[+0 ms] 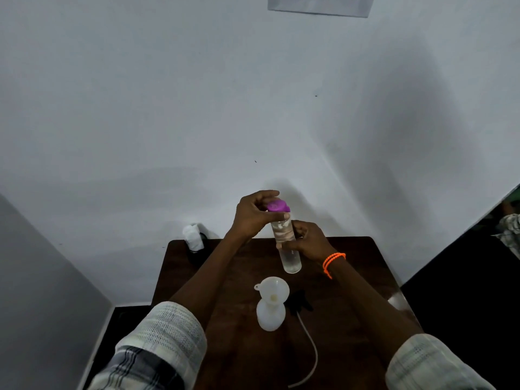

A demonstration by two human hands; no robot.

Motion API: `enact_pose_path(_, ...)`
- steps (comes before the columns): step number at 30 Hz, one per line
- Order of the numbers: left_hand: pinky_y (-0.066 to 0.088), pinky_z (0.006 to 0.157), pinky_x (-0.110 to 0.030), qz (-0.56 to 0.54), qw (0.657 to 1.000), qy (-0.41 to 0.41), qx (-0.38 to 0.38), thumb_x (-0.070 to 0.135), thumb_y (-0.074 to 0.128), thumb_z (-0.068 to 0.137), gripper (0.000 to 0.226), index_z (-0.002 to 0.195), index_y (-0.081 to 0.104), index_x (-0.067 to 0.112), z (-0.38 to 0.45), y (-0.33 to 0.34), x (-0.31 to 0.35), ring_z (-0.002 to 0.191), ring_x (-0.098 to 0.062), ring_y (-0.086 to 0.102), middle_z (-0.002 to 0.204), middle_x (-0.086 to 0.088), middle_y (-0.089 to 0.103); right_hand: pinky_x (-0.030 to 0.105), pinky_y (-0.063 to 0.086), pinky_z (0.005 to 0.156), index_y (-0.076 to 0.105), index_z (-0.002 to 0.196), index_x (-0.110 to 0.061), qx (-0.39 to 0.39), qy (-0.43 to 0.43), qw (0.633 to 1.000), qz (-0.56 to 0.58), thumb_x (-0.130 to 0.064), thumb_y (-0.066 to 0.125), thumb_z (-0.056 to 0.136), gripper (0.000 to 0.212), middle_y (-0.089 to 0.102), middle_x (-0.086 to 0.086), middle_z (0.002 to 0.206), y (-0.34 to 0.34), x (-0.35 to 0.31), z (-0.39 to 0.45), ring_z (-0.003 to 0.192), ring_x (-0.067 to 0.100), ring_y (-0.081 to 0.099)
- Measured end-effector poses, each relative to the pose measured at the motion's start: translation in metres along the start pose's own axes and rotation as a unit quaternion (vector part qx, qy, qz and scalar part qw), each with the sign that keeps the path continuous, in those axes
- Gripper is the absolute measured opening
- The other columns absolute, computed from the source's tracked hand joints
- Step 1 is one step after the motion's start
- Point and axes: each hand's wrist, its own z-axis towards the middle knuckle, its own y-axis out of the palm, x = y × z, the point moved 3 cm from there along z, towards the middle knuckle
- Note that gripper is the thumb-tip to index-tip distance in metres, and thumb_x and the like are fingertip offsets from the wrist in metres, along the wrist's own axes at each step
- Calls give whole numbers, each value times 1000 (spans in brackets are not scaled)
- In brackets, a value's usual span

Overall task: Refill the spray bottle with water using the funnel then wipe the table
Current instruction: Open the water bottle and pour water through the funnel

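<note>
- Left hand (253,213): raised above the far part of the worktop, fingers curled around the purple plastic cap (278,206) of the clear plastic water bottle (288,243), gripping it from the left.
- Right hand (308,240): wrapped around the middle of the same bottle from the right, holding it clear of the worktop and tilted slightly. A double orange cord bracelet (333,261) sits on this wrist.
- Bottle contents: clear liquid visible in its lower part.
- White translucent plastic spray bottle (270,313): stands upright on the dark brown wooden worktop (351,291), nearer the person than the held bottle, with the white plastic funnel (272,289) seated in its neck.
- Black spray head (301,302) with white dip tube (311,347): lies on the worktop just right of the spray bottle, tube trailing toward the near edge.
- White crumpled cloth (192,236): at the far left corner of the worktop, resting on a dark object I cannot identify.
</note>
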Motion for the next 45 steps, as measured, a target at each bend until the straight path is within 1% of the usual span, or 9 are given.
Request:
enact_pose_path(6,54,73,-16,62,995,25,79,45,96,52,59,104,73,29,-10,10,3,84,-6,68,91,9,69,27,56,79,77,94,-25,6,-8,1000,-17,-24,92,64,34,78,-8,89,2,-2,-4,86,7,73)
enact_pose_path(12,56,83,-23,76,996,-14,38,59,88,57,71,118,65,32,-7,14,3,92,-10,66,98,4,65,29,58,82,77,97,-24,5,-7,1000,-10,-25,93,64,37,78,-7,92,3,-1,-6,88,8,74)
enact_pose_path(15,50,104,-34,-9,996,-65,-63,42,79,68,74,136,55,26,-3,17,-1,119,-17,60,127,-3,62,29,58,81,77,97,-23,7,-4,1000,-5,-24,93,64,36,78,-6,91,2,0,-9,87,9,74)
enact_pose_path(18,48,106,-38,-37,990,-56,-127,6,62,73,64,135,59,20,-3,15,-3,125,-21,58,132,-6,64,33,59,85,77,99,-21,7,2,1000,5,-22,93,64,38,79,-4,93,1,1,-10,89,11,74)
enact_pose_path(21,52,103,-42,-12,994,-21,-106,-3,72,74,57,126,67,20,-4,13,-4,116,-20,65,123,-2,70,38,59,88,77,101,-20,9,7,1000,14,-21,93,64,40,79,-3,95,0,2,-11,91,13,75)
enact_pose_path(24,57,94,-38,7,999,-11,-43,19,92,62,56,114,73,24,-5,12,-3,103,-18,70,111,2,73,40,59,89,77,100,-20,9,8,1000,14,-19,93,64,39,79,-3,94,-3,4,-11,91,13,75)
enact_pose_path(28,59,87,-32,6,1000,-13,6,40,96,53,55,102,76,25,-5,11,-1,96,-15,72,100,5,76,42,59,90,77,99,-23,8,11,1000,0,-25,93,64,39,79,-5,94,-5,5,-13,91,10,74)
enact_pose_path(37,58,82,-37,-87,989,-110,55,41,79,78,33,92,75,12,-12,-4,-12,73,-18,68,85,-13,74,40,59,86,77,96,-26,39,1,999,-33,-26,93,61,38,78,-9,90,-13,13,-21,87,7,74)
enact_pose_path(45,46,52,-30,-110,956,-255,97,28,49,88,31,95,65,2,-51,-42,-81,52,-28,55,72,-19,63,31,59,79,77,95,-27,46,4,996,-79,-23,94,59,40,77,-10,86,-21,42,-37,84,3,73)
